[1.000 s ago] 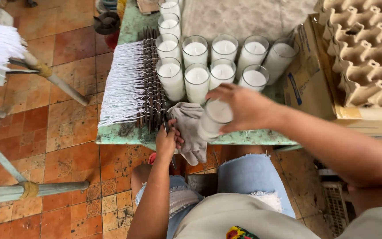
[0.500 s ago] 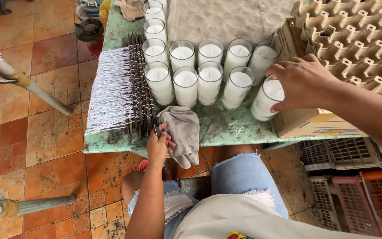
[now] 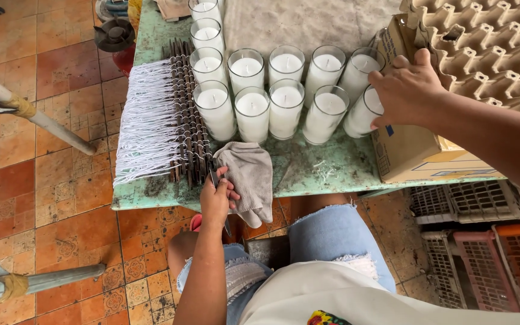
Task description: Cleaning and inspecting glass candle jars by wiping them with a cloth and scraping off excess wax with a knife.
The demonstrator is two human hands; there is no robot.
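Your right hand (image 3: 407, 90) just carried that glass candle (image 3: 363, 112) from the table's near edge to 2 o'clock, fingers wrapped around it, joining the row. Left hand (image 3: 216, 201) at 6 o'clock pinches a small blade beside the grey rag (image 3: 249, 177).

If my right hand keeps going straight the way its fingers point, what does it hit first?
The right hand holds a glass candle, its fingers pointing toward the back of the table. Straight on, it would most likely meet the cardboard box edge and the egg trays on it, though depth is unclear.
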